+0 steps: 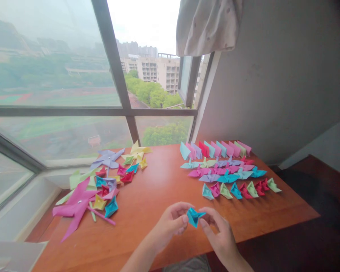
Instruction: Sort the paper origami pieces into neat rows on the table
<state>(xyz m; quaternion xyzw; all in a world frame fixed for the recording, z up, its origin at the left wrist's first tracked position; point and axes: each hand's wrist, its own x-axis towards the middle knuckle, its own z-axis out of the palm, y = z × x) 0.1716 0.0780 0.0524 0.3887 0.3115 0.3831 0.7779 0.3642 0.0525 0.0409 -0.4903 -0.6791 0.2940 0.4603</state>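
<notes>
A small blue folded-paper piece [193,217] is held up over the front of the wooden table [155,204]. Its left side lies at the thumb and curled fingers of my left hand [170,223]. My right hand [219,230] pinches its pointed right end between thumb and fingers. Just beyond my right hand runs a row of small folded-paper pieces [236,191] in blue, pink, red and green. Behind that row lie two rows of paper cranes [228,176]. Folded paper pieces in pastel colours and red [215,149] stand in a line at the back.
On the left of the table lies a pile with a pink pinwheel [78,203], a lavender pinwheel [107,158], a yellow pinwheel [136,153] and several small folded pieces [111,206]. Windows [53,75] border the far side. A grey wall [260,83] rises at the right.
</notes>
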